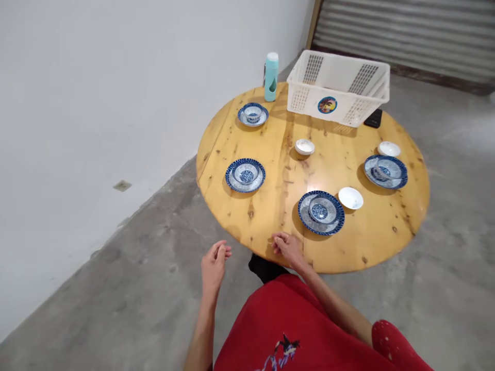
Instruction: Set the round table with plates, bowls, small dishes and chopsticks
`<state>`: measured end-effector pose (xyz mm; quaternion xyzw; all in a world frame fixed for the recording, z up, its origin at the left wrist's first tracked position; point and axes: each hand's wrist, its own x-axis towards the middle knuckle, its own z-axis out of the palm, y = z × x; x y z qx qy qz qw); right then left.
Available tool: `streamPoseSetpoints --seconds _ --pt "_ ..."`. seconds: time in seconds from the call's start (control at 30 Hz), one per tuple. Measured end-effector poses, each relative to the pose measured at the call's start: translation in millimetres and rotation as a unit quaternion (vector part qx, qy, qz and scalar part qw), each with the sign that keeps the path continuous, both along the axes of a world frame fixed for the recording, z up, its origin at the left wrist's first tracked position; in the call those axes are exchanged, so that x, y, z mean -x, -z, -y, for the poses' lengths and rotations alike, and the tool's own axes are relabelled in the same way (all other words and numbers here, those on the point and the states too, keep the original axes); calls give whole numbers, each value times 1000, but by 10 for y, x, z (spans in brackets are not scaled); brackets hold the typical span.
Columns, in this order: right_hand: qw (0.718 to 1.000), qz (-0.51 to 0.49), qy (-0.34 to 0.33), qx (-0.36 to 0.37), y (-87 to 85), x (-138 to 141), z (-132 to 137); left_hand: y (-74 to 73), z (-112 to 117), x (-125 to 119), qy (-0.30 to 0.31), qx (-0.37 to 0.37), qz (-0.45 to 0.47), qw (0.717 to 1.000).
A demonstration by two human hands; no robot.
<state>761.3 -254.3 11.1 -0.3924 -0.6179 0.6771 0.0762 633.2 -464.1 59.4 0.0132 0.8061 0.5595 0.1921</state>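
Observation:
My left hand (215, 262) hangs in the air beyond the table's near left edge, fingers loosely bent and slightly apart, holding nothing. Over the near rim of the round wooden table (270, 216) is my right hand (288, 248), also empty, its fingers loosely curled. Closest to it lies a blue-and-white plate (338, 226) with a clear-looking bowl (320, 210) on it. A white bowl (350, 198) touches or nearly touches that plate. Another patterned plate (230, 180) with a bowl (246, 173) sits farther left.
A plate (402, 175) with a bowl stands at right, beside white bowls (389, 149). A smaller plate (240, 116) with a bowl is at far left. Stacked white bowls (304, 147) occupy the middle. Behind are a turquoise bottle (271, 77), a white plastic basket (305, 100) and a black phone-like object (373, 118).

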Motion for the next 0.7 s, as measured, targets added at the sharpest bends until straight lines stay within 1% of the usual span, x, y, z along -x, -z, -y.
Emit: streamPoseSetpoints --seconds 0.1,0.2,0.3,0.4,0.53,0.7 --pt "999 -2 24 47 24 342 -49 -2 -229 406 34 -1 10 999" --pt "997 -8 42 58 47 639 -130 32 -455 758 63 3 24 998" --pt "996 -10 50 69 68 883 -190 91 -622 1030 84 6 42 996" --pt "994 -11 62 85 60 1046 -219 139 -714 1232 88 3 44 995" --pt "993 -5 76 88 21 1167 -239 150 -800 1467 91 5 53 994" --pt "989 -15 123 80 18 1368 -277 163 -959 1819 95 13 55 994"
